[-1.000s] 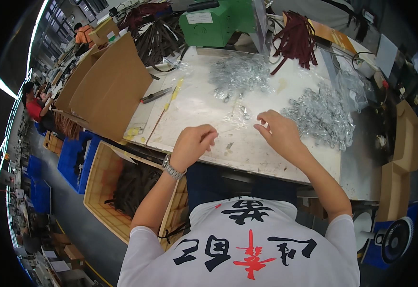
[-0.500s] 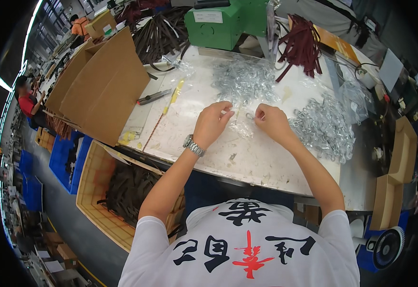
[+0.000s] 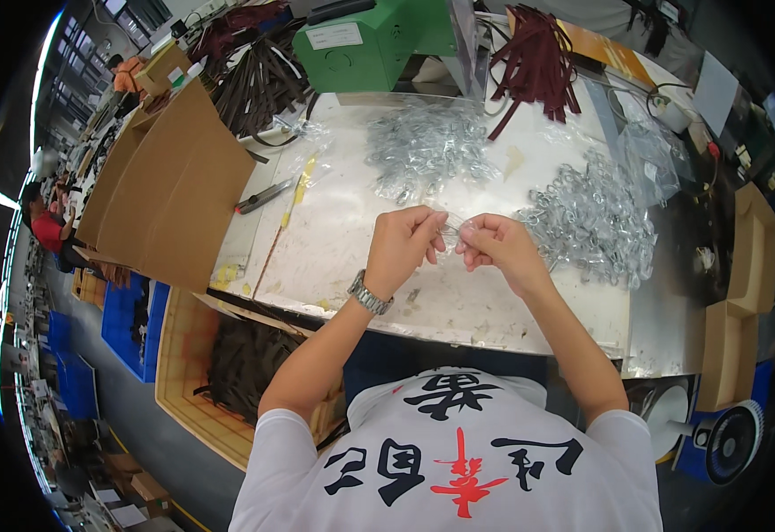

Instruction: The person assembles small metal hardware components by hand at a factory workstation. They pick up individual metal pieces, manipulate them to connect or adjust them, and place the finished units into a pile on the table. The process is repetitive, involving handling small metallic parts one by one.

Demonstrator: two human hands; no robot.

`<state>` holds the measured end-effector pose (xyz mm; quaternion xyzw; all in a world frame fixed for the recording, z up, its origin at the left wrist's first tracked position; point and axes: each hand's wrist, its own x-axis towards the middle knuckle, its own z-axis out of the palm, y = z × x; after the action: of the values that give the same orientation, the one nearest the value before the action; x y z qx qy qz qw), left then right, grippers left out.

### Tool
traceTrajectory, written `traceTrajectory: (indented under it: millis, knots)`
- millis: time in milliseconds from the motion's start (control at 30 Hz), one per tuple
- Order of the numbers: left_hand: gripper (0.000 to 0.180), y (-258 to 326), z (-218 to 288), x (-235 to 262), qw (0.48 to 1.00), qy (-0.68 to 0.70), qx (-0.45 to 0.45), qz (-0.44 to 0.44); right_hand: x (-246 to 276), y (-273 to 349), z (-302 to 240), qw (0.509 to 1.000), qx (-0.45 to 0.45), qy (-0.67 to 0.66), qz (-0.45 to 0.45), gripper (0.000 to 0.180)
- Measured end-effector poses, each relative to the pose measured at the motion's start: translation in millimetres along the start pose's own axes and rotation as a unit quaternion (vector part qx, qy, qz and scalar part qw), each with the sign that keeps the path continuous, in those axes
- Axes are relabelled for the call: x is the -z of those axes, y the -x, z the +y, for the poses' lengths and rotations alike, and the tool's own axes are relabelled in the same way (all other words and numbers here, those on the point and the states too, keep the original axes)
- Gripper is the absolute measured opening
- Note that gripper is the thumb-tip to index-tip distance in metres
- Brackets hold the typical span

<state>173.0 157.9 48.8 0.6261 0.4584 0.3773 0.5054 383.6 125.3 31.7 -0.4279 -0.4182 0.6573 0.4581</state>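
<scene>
Over the near middle of the white worktable (image 3: 334, 266), my left hand (image 3: 408, 241) and my right hand (image 3: 501, 248) are close together, thumbs and fingers pinched. Between the fingertips shows a small, thin, silvery looped piece (image 3: 453, 227), which both hands seem to grip; its exact kind is too small to tell. Behind my hands lies a heap of small shiny silvery pieces (image 3: 427, 146). To the right of my right hand is a second heap of silvery metal hook-like pieces (image 3: 591, 222).
A cardboard box (image 3: 170, 186) and a utility knife (image 3: 263, 197) are at left. Behind stand a green machine (image 3: 361, 49) and dark strap bundles (image 3: 259, 80), maroon straps (image 3: 536, 66). A yellow crate (image 3: 183, 355) holds dark straps below. A fan (image 3: 729, 443) stands at right.
My hands have drawn together and nearer to me, and their fingertips now meet around the small piece. The view has shifted a little, so the table's things appear further left.
</scene>
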Motion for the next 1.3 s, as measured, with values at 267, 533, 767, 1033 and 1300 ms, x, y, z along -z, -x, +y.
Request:
traceTrajectory:
  millis: [267,533,767,1033,1300]
  knots:
    - [0.020,16.8,-18.6,-2.6,0.991,0.136,0.002,-0.007,6.9,4.2,4.2,0.997,0.041,0.052,0.033,0.022]
    - [0.019,25.1,-19.6,-6.3,0.988,0.152,0.037,0.001,-0.2,5.0,2.2,0.998,0.033,0.023,0.054,0.028]
    - [0.023,34.0,-28.0,-21.1,0.975,0.216,0.048,0.000,-3.0,5.5,14.6,0.981,0.101,0.102,0.127,0.024]
    - [0.024,35.3,-17.1,-22.9,0.959,0.259,0.092,-0.077,-4.7,9.2,-1.4,0.968,0.149,0.172,0.109,0.025]
    - [0.022,38.7,-15.3,-29.0,0.967,0.237,0.056,-0.082,-14.3,20.6,12.7,0.992,0.072,0.025,0.103,0.032]
